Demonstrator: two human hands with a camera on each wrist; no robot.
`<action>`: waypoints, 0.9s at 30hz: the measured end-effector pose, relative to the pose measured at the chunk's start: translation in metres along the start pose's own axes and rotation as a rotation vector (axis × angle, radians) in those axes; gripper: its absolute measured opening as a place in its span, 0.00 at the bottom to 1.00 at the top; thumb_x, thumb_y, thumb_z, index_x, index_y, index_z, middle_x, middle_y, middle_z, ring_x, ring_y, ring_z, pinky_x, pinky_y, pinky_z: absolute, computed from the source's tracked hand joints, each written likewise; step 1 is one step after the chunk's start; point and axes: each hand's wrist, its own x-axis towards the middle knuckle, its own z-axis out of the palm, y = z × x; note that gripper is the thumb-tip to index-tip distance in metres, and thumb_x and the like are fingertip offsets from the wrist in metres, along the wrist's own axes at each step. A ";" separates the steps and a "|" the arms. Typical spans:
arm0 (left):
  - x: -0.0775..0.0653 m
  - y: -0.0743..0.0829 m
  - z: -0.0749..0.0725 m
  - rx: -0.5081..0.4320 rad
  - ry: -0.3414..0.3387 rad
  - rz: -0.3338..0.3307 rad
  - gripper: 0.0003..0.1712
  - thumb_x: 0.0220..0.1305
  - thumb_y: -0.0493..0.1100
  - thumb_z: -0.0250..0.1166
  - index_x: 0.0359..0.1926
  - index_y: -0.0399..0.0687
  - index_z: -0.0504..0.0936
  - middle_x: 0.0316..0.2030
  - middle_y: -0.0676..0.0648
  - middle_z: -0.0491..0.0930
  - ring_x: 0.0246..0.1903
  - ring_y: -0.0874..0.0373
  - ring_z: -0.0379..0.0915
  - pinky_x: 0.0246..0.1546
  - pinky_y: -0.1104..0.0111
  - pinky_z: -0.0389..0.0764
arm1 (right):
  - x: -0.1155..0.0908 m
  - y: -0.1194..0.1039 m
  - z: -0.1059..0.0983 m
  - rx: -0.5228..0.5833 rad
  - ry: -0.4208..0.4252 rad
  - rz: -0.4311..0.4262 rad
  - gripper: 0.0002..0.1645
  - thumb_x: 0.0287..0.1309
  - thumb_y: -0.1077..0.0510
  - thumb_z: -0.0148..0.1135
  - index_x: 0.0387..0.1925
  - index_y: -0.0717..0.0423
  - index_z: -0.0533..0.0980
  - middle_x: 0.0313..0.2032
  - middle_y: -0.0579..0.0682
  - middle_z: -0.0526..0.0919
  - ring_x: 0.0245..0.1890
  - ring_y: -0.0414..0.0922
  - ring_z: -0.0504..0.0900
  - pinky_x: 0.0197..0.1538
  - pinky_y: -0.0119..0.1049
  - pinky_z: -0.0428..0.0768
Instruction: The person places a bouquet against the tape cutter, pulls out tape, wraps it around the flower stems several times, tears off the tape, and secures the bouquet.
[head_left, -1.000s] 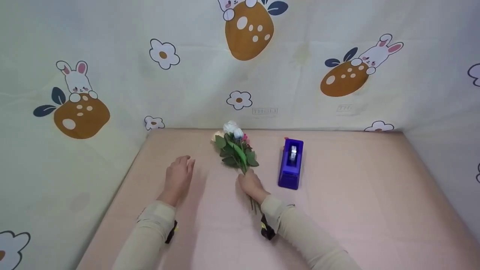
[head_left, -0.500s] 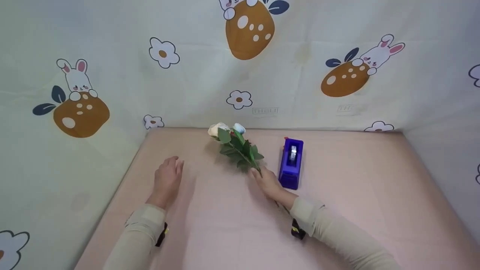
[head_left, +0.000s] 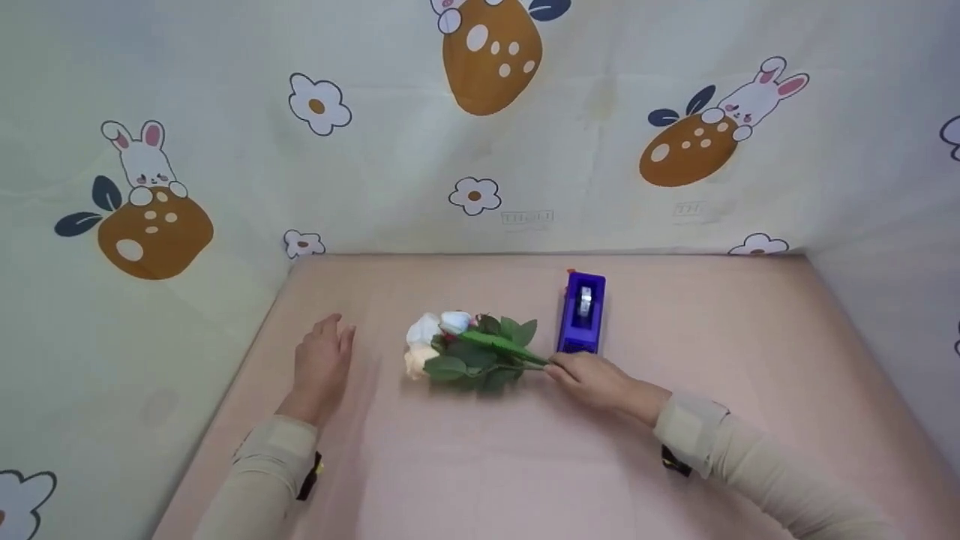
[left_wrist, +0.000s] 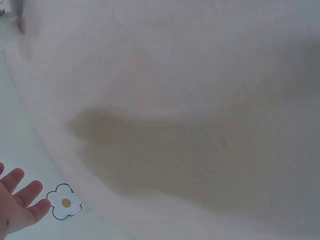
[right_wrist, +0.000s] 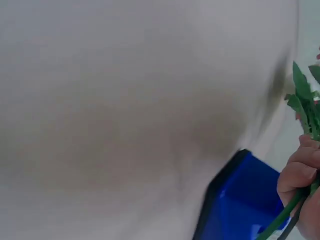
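Note:
My right hand (head_left: 596,382) grips the green stems of a bunch of flowers (head_left: 469,352), which lies sideways over the table with its blooms to the left. White and cream blooms show, with a bit of red among dark green leaves. In the right wrist view the fingers (right_wrist: 297,175) curl round the stems (right_wrist: 282,220), and the lower stems stick out below the fist. My left hand (head_left: 322,367) is held over the left part of the table with relaxed fingers and nothing in it; the left wrist view shows its fingers (left_wrist: 30,192) spread.
A blue tape dispenser (head_left: 583,311) with a roll of tape stands just behind the right hand, its front end partly hidden by it. The pinkish table (head_left: 465,472) meets patterned cloth walls (head_left: 390,150) at the back and sides.
The right hand has moved right and turned the bunch, so the blooms swing from the back toward the left and nearer. The left hand has drifted slightly left.

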 end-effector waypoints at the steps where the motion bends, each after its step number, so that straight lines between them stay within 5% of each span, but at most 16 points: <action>1: 0.000 0.000 0.000 -0.004 -0.004 0.002 0.29 0.72 0.50 0.41 0.62 0.31 0.59 0.58 0.29 0.63 0.56 0.34 0.61 0.56 0.45 0.61 | -0.005 0.004 0.000 -0.015 -0.011 -0.025 0.18 0.67 0.48 0.44 0.36 0.56 0.75 0.25 0.43 0.76 0.25 0.37 0.72 0.30 0.33 0.73; 13: 0.003 0.009 0.006 -0.013 -0.017 0.031 0.29 0.71 0.50 0.42 0.62 0.31 0.59 0.59 0.29 0.62 0.57 0.35 0.60 0.57 0.46 0.60 | -0.036 0.037 0.012 -0.227 -0.045 -0.271 0.15 0.67 0.49 0.45 0.37 0.53 0.74 0.28 0.41 0.79 0.27 0.38 0.78 0.32 0.35 0.77; 21: 0.003 0.012 0.010 -0.026 -0.028 0.029 0.29 0.71 0.50 0.43 0.62 0.32 0.60 0.59 0.30 0.63 0.57 0.35 0.60 0.57 0.47 0.60 | -0.036 0.043 0.014 -0.288 -0.082 -0.256 0.14 0.67 0.48 0.45 0.36 0.53 0.71 0.27 0.42 0.78 0.24 0.39 0.77 0.28 0.34 0.75; 27: 0.003 0.011 0.012 -0.027 -0.005 0.043 0.27 0.71 0.49 0.44 0.60 0.31 0.62 0.58 0.30 0.64 0.56 0.35 0.62 0.56 0.47 0.62 | -0.034 0.034 0.020 -0.402 -0.002 -0.234 0.14 0.63 0.48 0.50 0.30 0.54 0.69 0.22 0.44 0.75 0.19 0.42 0.76 0.24 0.35 0.75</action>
